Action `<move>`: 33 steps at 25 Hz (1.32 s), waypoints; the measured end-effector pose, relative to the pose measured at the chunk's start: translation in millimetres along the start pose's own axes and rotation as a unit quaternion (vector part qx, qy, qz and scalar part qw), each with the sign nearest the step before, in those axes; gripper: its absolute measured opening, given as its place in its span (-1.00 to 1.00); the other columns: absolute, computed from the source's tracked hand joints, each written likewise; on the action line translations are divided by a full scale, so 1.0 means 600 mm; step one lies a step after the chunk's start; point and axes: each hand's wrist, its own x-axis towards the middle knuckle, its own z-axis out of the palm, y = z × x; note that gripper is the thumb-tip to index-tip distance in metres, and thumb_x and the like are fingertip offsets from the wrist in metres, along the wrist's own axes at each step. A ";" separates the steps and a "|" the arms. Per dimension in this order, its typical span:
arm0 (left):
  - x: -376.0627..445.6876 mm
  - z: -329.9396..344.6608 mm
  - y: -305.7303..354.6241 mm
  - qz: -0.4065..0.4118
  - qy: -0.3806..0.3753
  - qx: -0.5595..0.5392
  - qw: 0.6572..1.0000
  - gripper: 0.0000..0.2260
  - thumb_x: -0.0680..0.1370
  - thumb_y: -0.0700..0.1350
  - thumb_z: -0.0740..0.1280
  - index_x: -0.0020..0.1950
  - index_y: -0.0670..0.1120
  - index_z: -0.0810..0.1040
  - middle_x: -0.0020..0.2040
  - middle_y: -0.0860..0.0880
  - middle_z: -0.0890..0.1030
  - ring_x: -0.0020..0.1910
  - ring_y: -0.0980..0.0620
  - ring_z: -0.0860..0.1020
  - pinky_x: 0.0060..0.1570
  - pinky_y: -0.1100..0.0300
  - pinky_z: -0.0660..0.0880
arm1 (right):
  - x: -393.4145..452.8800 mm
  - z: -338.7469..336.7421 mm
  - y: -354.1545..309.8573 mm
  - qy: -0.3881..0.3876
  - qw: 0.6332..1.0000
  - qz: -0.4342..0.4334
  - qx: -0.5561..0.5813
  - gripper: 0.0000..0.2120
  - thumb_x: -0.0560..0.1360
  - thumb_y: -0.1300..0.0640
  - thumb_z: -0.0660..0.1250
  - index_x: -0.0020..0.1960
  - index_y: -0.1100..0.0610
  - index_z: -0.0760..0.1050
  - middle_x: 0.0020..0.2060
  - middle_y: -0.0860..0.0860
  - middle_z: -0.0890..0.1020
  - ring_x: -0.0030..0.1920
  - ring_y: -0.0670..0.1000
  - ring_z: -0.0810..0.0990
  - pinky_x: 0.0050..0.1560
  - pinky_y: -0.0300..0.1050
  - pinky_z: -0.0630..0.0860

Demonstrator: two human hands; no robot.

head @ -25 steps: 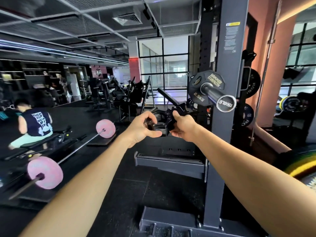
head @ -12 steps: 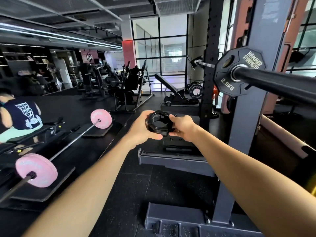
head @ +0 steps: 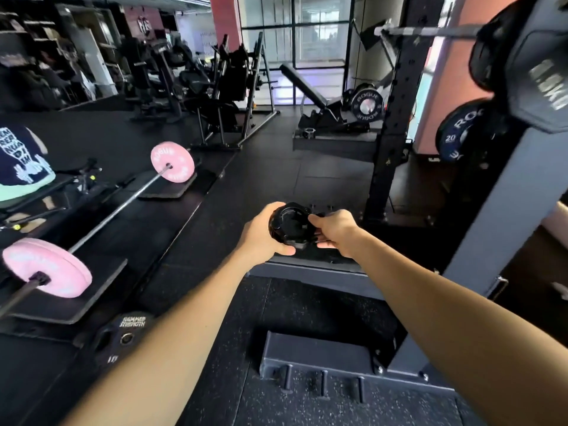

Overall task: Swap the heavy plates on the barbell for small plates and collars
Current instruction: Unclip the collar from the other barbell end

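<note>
Left hand (head: 264,233): curled around the black collar (head: 290,224).
Right hand (head: 336,230): the collar's lever side is pinched.
Risk: if the lever is not fully opened, the collar can be jammed on the sleeve.

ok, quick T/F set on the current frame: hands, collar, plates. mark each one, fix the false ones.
1. Both hands hold the black collar. True: the left hand and the right hand grip it from opposite sides.
2. The collar is already on a barbell sleeve. False: it is held in the air in front of the rack upright, on no bar.
3. The barbell on the floor at left carries pink plates. True.
4. The Hammer Strength plate near the left forearm is loaded on a bar. False: it sits low by the floor, on no bar.
5. The plate marked 20 at right is pink. False: it is dark blue.
</note>
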 end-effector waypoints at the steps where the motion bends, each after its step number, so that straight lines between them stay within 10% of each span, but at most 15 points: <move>1: 0.021 0.014 -0.020 -0.012 -0.007 0.008 1.000 -0.16 0.16 -0.18 0.66 0.35 0.17 0.40 0.20 0.12 0.59 0.20 0.03 0.53 0.20 0.12 0.49 | 0.035 0.007 0.014 0.005 1.000 0.012 0.001 -0.67 0.49 0.07 0.43 0.10 0.31 0.53 0.00 0.20 0.65 -0.09 0.17 0.66 -0.35 -0.09 0.58; 5: 0.095 0.066 -0.107 -0.056 -0.034 0.041 0.997 -0.13 0.10 0.02 0.62 0.34 0.26 0.34 0.20 0.14 0.59 0.21 0.00 0.54 0.23 0.02 0.48 | 0.154 0.037 0.078 0.005 0.998 0.058 -0.023 -0.69 0.47 0.06 0.45 -0.03 0.30 0.49 -0.17 0.13 0.61 -0.17 0.11 0.59 -0.07 -0.03 0.59; 10: 0.168 0.122 -0.198 -0.070 -0.074 0.066 0.993 -0.21 0.26 -0.16 0.61 0.41 0.09 0.35 0.19 0.11 0.59 0.12 0.11 0.51 -0.02 0.39 0.27 | 0.253 0.067 0.152 -0.007 0.993 0.118 -0.021 -0.76 0.47 0.08 0.44 -0.03 0.26 0.58 -0.08 0.18 0.69 -0.04 0.21 0.68 0.05 0.15 0.62; 18: 0.239 0.201 -0.297 -0.131 -0.133 0.071 0.980 -0.16 0.27 -0.09 0.60 0.40 0.24 0.20 0.26 0.02 0.56 0.21 -0.10 0.52 0.23 -0.09 0.45 | 0.341 0.084 0.213 -0.005 0.986 0.155 -0.057 -0.76 0.52 0.11 0.38 0.05 0.28 0.55 -0.08 0.14 0.64 -0.16 0.13 0.64 -0.32 -0.10 0.58; 30: 0.283 0.229 -0.354 -0.152 -0.152 0.154 0.964 -0.13 0.33 0.00 0.57 0.46 0.28 0.10 0.10 -0.03 0.45 0.28 -0.13 0.34 0.29 -0.20 0.27 | 0.392 0.108 0.266 -0.017 0.983 0.182 -0.032 -0.74 0.57 0.06 0.30 0.12 0.23 0.54 0.01 0.15 0.65 -0.16 0.10 0.65 -0.06 0.01 0.66; 33: 0.277 0.221 -0.346 -0.153 -0.153 0.140 0.966 -0.01 0.30 0.00 0.59 0.51 0.28 0.01 0.39 -0.04 0.37 0.42 -0.14 0.26 0.36 -0.24 0.18 | 0.382 0.103 0.259 0.013 0.982 0.148 -0.113 -0.62 0.56 -0.03 0.27 0.21 0.25 0.49 0.04 0.14 0.62 0.00 0.14 0.64 0.03 0.05 0.62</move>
